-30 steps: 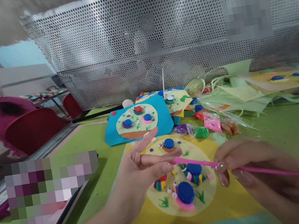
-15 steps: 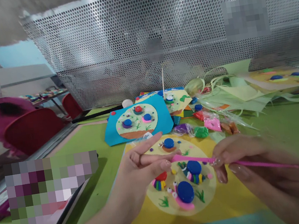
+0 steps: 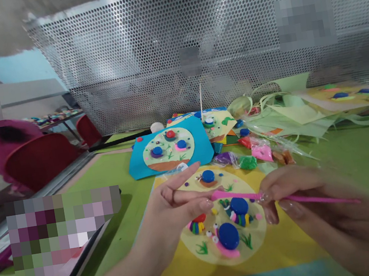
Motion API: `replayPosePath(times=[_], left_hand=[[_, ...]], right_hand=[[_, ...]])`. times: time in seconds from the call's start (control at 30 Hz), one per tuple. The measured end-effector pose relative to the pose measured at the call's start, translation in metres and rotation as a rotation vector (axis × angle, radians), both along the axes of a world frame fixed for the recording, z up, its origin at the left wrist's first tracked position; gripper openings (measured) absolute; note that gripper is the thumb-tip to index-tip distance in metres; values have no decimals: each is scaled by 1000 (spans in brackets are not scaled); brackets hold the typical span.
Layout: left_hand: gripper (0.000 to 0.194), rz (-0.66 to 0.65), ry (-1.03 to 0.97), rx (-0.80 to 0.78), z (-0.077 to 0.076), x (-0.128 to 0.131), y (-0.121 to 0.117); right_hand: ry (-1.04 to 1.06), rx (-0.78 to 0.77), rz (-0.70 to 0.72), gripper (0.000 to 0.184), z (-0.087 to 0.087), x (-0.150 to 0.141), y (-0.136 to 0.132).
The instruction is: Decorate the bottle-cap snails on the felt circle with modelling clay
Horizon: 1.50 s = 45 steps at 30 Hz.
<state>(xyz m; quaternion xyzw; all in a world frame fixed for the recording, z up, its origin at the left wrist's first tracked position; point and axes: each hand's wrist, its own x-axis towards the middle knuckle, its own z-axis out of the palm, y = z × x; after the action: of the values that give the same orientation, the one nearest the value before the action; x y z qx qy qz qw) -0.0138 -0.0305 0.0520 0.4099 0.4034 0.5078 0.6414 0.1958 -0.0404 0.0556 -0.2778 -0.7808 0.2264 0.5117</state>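
Note:
My right hand [image 3: 325,209] is closed around a pink plastic clay-modelling tool [image 3: 292,198], held nearly level. The tool's broad end meets the fingertips of my left hand [image 3: 176,200]. There the thumb and middle finger come together, while the index finger points out; whatever sits between them is too small to make out. Beneath both hands lies a yellow card [image 3: 170,271] with a pale round panel [image 3: 210,255]. Clay snails with bottle-cap shells decorate it, among them a pink-bodied one with a blue cap [image 3: 228,236]. Green clay grass tufts surround them.
A blue card [image 3: 136,164] with similar snails lies behind. Bagged clay, including a green packet [image 3: 247,162], and pale green paper strips [image 3: 293,116] lie further back. A blurred-out device [image 3: 72,249] stands at left. A perforated metal panel [image 3: 145,69] borders the table.
My right hand and the pink tool have shifted slightly left. My left hand stays almost still, and the cards have not moved.

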Motion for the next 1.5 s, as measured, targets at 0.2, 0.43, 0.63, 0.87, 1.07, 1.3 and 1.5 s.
replayPosePath(times=[0.2,0.43,0.63,0.87,1.07,1.3,1.5], left_hand=[[61,3,32,15,0,0,0],[67,-10,64,4,0,-1,0],[66,-1,59,3,0,-1,0],[63,27,62,6,1,0,0],[51,-21,15,10,1,1,0],[44,-60,-106,-51,1,1,-1],[48,-55,-118,-149,6,5,0]], right_hand=[[76,-83,91,21,-7,2,2],[251,-179,72,14,-10,-6,1],[296,-214,87,11,-9,-9,2],[302,-260,127,11,-9,-8,3],[315,-355,231,11,-14,-3,10],[438,-557,288,10,-16,-5,11],[508,-612,297,9,-15,-8,13]])
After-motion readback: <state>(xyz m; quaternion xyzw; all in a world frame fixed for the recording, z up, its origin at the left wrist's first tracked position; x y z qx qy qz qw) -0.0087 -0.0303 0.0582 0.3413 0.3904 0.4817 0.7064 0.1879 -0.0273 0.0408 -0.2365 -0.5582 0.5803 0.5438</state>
